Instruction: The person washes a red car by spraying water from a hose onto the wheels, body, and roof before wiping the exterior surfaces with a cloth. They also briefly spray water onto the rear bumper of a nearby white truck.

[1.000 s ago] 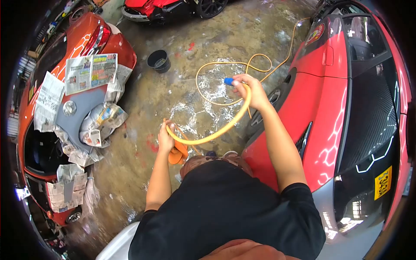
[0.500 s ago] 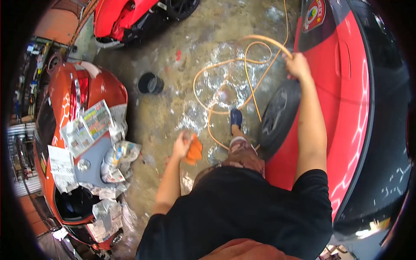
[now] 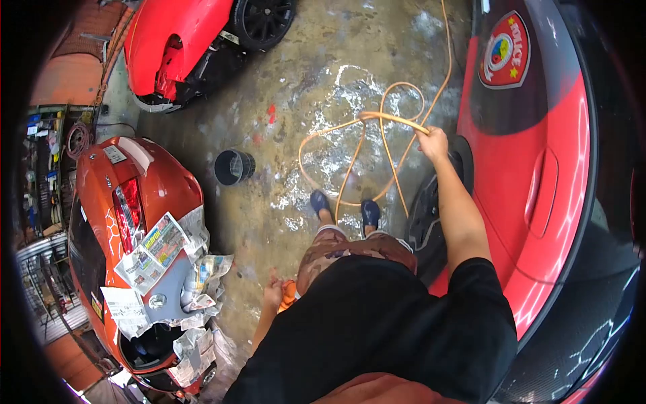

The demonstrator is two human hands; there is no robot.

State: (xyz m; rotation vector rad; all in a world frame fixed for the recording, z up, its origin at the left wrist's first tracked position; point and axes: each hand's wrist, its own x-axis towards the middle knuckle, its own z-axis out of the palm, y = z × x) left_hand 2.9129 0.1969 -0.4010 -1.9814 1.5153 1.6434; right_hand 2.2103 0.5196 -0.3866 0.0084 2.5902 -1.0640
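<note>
My right hand (image 3: 433, 143) is closed round a yellowish hose (image 3: 393, 118) beside the red car (image 3: 521, 195). The hose bends away from my fist to the left and lies in loose loops on the wet floor. Low at my left side, my left hand (image 3: 272, 294) grips an orange cloth (image 3: 288, 295), which my body partly covers. The car's front wheel (image 3: 437, 202) is partly hidden behind my right forearm.
A black bucket (image 3: 234, 167) stands on the wet concrete floor (image 3: 282, 81). To the left is an orange car (image 3: 161, 175) partly covered with newspaper (image 3: 153, 252). Another red car (image 3: 178, 37) is at the top left. Shelves (image 3: 47, 161) line the left edge.
My right hand has moved left and down in view with the hose. My left hand and the cloth have dropped closer to my body. Both feet now show, and the view has shifted.
</note>
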